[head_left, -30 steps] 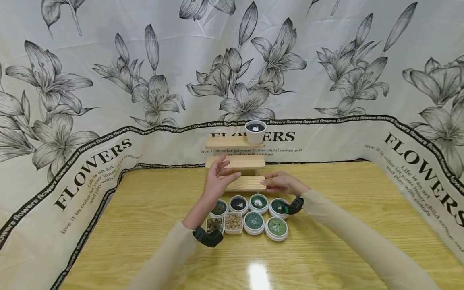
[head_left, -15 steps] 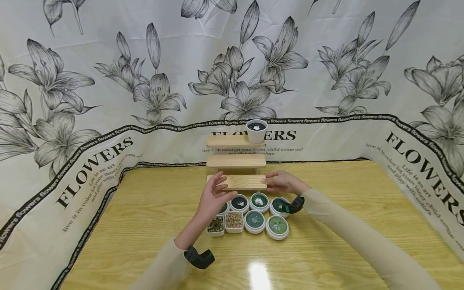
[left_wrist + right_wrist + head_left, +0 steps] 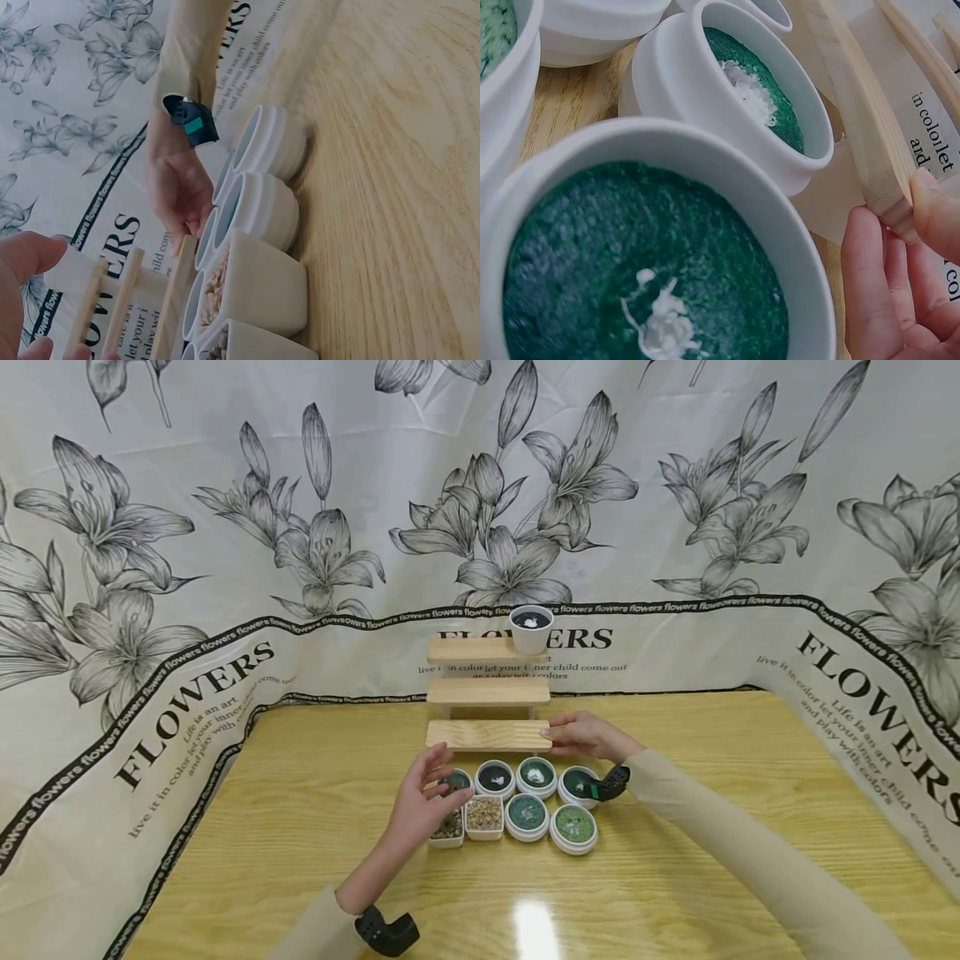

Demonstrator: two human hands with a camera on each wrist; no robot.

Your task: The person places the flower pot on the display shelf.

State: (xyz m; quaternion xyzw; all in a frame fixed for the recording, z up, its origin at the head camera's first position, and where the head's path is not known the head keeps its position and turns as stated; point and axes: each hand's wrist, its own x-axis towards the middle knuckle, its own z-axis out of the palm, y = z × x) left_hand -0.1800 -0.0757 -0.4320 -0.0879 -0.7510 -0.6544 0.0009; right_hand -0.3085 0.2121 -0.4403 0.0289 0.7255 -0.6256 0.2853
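A small wooden three-step stand [image 3: 487, 735] is at the back of the table. My right hand [image 3: 588, 737] pinches the right end of its lowest step; the right wrist view shows thumb and fingers on the step's end [image 3: 881, 150]. My left hand [image 3: 420, 793] hovers over the left end of the pots, fingers spread and holding nothing. Under it are a square pot of dark pebbles [image 3: 447, 833] and a round pot [image 3: 456, 781], both partly hidden. A white pot with dark filling [image 3: 531, 631] stands on the top step, at the right.
In front of the stand sit two rows of white pots, among them a square pot of tan gravel [image 3: 484, 817], a pale green pot [image 3: 574, 828] and a dark green pot [image 3: 577, 787]. A flower-printed cloth [image 3: 337, 668] hangs behind the wooden table [image 3: 675, 877].
My left hand has moved from the stand's lower steps down and left, towards the front of the table. The right hand keeps its pinch on the lowest step.
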